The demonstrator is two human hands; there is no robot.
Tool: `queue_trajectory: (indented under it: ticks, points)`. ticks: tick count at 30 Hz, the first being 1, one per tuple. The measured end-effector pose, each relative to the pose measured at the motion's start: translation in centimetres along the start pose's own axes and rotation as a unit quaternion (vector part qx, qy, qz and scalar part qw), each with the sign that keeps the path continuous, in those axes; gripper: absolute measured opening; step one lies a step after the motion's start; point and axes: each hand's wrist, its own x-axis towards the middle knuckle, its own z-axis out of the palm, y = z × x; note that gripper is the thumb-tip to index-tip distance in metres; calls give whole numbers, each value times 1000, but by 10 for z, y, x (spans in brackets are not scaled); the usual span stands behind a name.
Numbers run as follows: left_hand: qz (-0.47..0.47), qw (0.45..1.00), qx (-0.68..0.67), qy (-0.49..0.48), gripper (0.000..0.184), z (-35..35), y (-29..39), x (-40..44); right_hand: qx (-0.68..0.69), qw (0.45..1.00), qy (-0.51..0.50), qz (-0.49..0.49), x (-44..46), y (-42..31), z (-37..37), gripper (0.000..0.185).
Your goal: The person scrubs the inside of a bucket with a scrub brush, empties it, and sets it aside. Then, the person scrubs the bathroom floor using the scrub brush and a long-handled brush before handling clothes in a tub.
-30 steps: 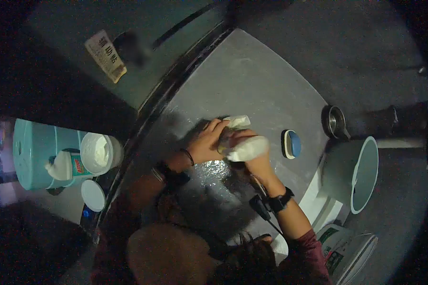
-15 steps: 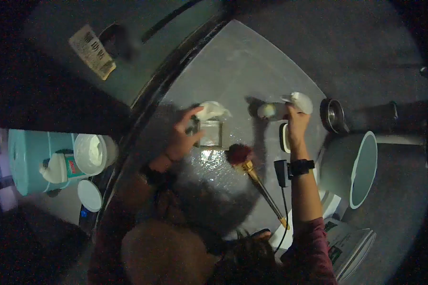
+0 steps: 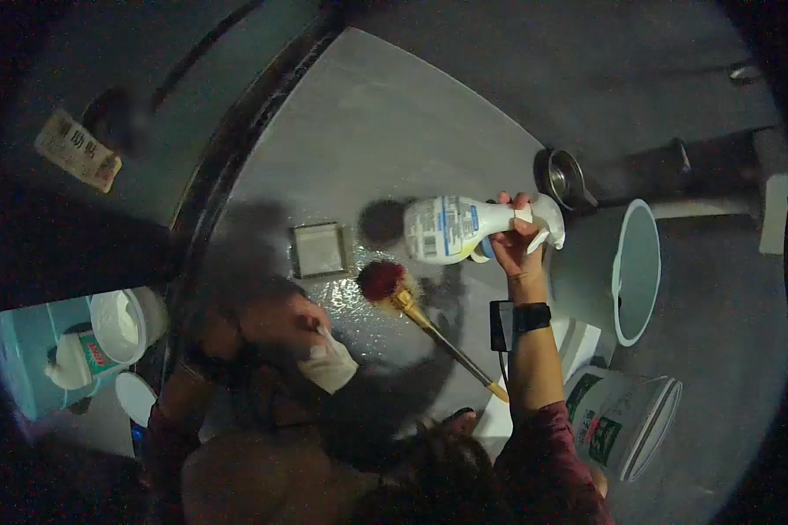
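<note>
A white spray bottle with a blue-printed label point(image 3: 446, 229) lies tilted in the air, its neck gripped by my right hand point(image 3: 518, 241). My left hand point(image 3: 284, 324), lower left and partly in shadow, pinches a whitish cloth or wipe point(image 3: 329, 363). Between the hands, a brush with dark red bristles and a gold and black handle point(image 3: 446, 344) rests diagonally. The square floor drain point(image 3: 319, 250) lies above my left hand, with wet, shiny floor point(image 3: 350, 306) beside it. Behind the bottle, the soap dish is mostly hidden.
A pale green bucket point(image 3: 587, 271) lies on its side at the right, below a metal bowl point(image 3: 562, 179). Nearer me is a white labelled bucket point(image 3: 617, 420). At the left are a turquoise container point(image 3: 28, 350), a white tub point(image 3: 118, 325) and a round lid point(image 3: 136, 399).
The view has shifted. My left hand has picked the white cloth up from beside the drain and drawn it toward me. My right hand now holds the bottle sideways.
</note>
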Motion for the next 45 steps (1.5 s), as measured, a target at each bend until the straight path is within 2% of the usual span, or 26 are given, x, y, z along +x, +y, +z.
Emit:
queue_trajectory:
  ticks: [4, 5, 7, 8, 10, 11, 13, 17, 19, 21, 23, 24, 26, 30, 32, 33, 35, 36, 37, 38, 39, 40, 41, 42, 44, 45]
  points:
    - [34, 997, -68, -33, 21, 68, -32, 30, 28, 995, -80, 60, 0, -9, 10, 26]
    - [9, 996, 70, -46, 25, 75, -23, 30, 29, 995, -78, 57, 1, -8, 14, 26]
    - [-14, 977, 207, -58, 31, 75, -5, 35, 11, 995, -92, 38, 1, -6, 22, 25]
    - [-7, 986, 154, 60, 35, 64, 10, 41, 6, 995, -91, 39, 0, -8, 31, 26]
    - [44, 962, 79, 258, 40, 41, 30, 49, -21, 995, -84, 39, -1, -9, 46, 26]
    - [85, 936, 59, 335, 43, 29, 39, 51, -44, 995, -78, 39, -1, -8, 48, 26]
    - [111, 891, 133, 419, 52, 6, 77, 62, -43, 994, -84, 58, 3, -15, 38, 27]
    - [114, 872, 190, 436, 62, -8, 124, 91, -75, 985, -126, 88, 4, -21, 51, 25]
    - [78, 922, 113, 362, 71, -4, 122, 96, -147, 974, -147, 95, 0, -16, 68, 26]
    - [39, 938, 85, 333, 73, -3, 105, 89, -155, 972, -156, 85, -2, 1, 90, 25]
    - [123, 932, 50, 338, 74, -2, 89, 90, -199, 964, -161, 78, 2, 10, 100, 17]
    - [121, 933, 50, 337, 74, -1, 82, 89, -211, 961, -174, 49, 2, 12, 106, 14]
    - [128, 945, -112, 278, 79, -3, 80, 85, -223, 961, -152, 60, 5, 16, 106, 13]
    - [117, 962, -46, 241, 88, -7, 75, 76, -247, 959, -117, 69, 6, 20, 106, 12]
    - [176, 951, -12, 256, 95, -7, 65, 79, -261, 956, -110, 72, 6, 17, 105, 13]
    - [175, 950, -11, 258, 95, -8, 60, 78, -277, 955, -91, 57, 6, 15, 106, 14]
    - [156, 922, 9, 355, 92, -12, 50, 68, -290, 953, -80, 46, 9, 13, 102, 16]
    - [151, 920, 11, 361, 92, -18, 40, 60, -344, 936, -66, 28, 13, 11, 92, 17]
    - [70, 888, 142, 433, 83, -27, 26, 52, -395, 917, -51, 10, 16, 12, 83, 19]
    - [-14, 829, 269, 489, 75, -34, 12, 43, -391, 918, -58, 12, 19, 16, 77, 19]
    - [-20, 827, 270, 492, 75, -35, -8, 32, -406, 913, -18, -30, 21, 22, 70, 20]
    - [-82, 818, 283, 494, 65, -36, -30, 22, -421, 904, 22, -72, 24, 27, 62, 21]
    - [-144, 805, 294, 494, 58, -38, -32, 15, -419, 905, 16, -70, 29, 34, 49, 21]
    - [-148, 802, 294, 498, 58, -40, -34, 12, -409, 907, 52, -92, 35, 43, 34, 23]
    - [-260, 882, 218, 326, 47, -47, -11, 10, -426, 890, 110, -120, 41, 51, 11, 25]
    - [-263, 881, 217, 328, 47, -41, -19, 15, -425, 891, 107, -119, 42, 52, 2, 25]
